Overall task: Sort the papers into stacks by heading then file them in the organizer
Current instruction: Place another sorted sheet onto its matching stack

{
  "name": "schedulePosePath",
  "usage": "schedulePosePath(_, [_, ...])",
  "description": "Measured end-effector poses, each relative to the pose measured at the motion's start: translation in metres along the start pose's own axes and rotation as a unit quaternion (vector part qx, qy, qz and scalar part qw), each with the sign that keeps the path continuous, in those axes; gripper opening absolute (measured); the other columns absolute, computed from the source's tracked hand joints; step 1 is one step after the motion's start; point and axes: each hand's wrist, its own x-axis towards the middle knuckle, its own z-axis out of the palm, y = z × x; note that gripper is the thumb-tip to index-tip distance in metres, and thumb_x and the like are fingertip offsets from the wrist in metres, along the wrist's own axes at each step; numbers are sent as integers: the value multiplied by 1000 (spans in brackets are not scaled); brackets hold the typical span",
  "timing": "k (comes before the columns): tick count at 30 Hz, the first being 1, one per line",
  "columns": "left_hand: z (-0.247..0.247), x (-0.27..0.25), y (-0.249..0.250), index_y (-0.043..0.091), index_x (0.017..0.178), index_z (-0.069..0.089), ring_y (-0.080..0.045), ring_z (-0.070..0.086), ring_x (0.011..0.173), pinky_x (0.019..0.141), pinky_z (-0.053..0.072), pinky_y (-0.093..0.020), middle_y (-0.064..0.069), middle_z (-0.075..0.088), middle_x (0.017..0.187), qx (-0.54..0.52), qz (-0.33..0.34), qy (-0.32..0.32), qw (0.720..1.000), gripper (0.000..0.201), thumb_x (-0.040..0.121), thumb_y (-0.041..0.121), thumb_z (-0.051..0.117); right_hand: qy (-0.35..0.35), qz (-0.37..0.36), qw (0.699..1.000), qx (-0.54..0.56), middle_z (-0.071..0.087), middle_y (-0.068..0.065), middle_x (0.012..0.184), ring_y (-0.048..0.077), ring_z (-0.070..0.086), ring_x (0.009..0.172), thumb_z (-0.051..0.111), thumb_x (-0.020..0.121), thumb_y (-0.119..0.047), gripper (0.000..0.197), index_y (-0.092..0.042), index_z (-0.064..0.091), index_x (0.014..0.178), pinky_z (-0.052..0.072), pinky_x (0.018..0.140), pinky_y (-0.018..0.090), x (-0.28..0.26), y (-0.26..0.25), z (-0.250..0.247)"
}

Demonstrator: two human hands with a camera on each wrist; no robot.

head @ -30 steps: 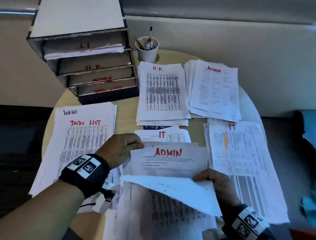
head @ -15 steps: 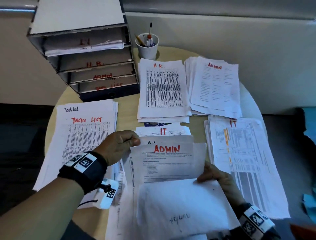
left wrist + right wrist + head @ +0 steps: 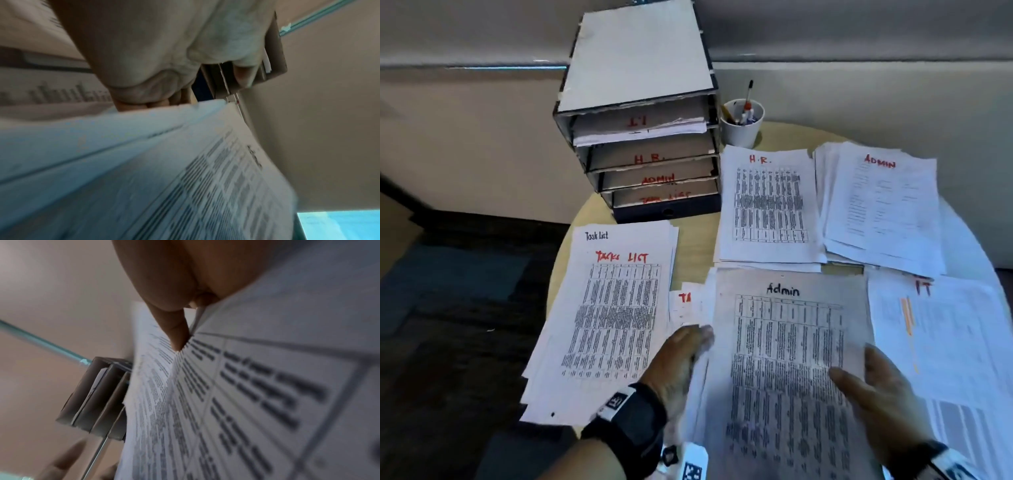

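Observation:
A sheet headed "Admin" in black (image 3: pixel 787 342), with a printed table, tops the loose pile at the table's near middle. My left hand (image 3: pixel 683 359) grips the pile's left edge, fingers tucked under it. My right hand (image 3: pixel 876 387) pinches the sheet's right edge, thumb (image 3: pixel 176 334) on the print and fingers hidden beneath. Sorted stacks lie around it: Task List (image 3: pixel 613 308) left, H.R. (image 3: pixel 768 205) behind, ADMIN (image 3: pixel 883 205) back right, IT (image 3: pixel 955 342) right. The organizer (image 3: pixel 647 154) at the back left has slots marked I.T, H.R., ADMIN, TASK LIST; the I.T slot holds papers.
A white cup of pens (image 3: pixel 742 123) stands just right of the organizer. A sheet with a red heading (image 3: pixel 683 301) peeks out left of the pile. The round wooden table (image 3: pixel 693 246) ends close to my body, with dark floor to the left and a wall behind.
The sheet headed ADMIN in red, turned over by my right hand, is gone from the top. A black-headed Admin table sheet now shows. Both hands sit at the pile's side edges.

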Motion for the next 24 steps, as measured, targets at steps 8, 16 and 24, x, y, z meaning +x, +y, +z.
schedulePosePath(8, [12,9,12,16,140,49,-16,51,133,115,33,-40,-3,57,143,79,77,-37,993,55,90,23,71,-25,23,999,-1,73,-9,111,13,68,104,75,79,3,53,-24,61,123,50,98,45,3,-4,8])
schedulePosePath(16, [21,9,7,15,106,62,-17,50,63,68,38,-32,3,63,80,166,78,31,983,19,88,13,57,-35,18,996,-76,75,-4,87,18,72,84,75,77,3,35,-17,63,103,59,75,34,-2,-7,11])
schedulePosePath(24, [39,3,-8,-5,126,38,-36,53,112,95,41,-37,-24,55,121,231,62,48,970,39,92,14,43,-15,-17,994,-104,74,-1,82,15,70,75,66,82,6,29,-20,64,95,60,69,34,-11,-10,19])
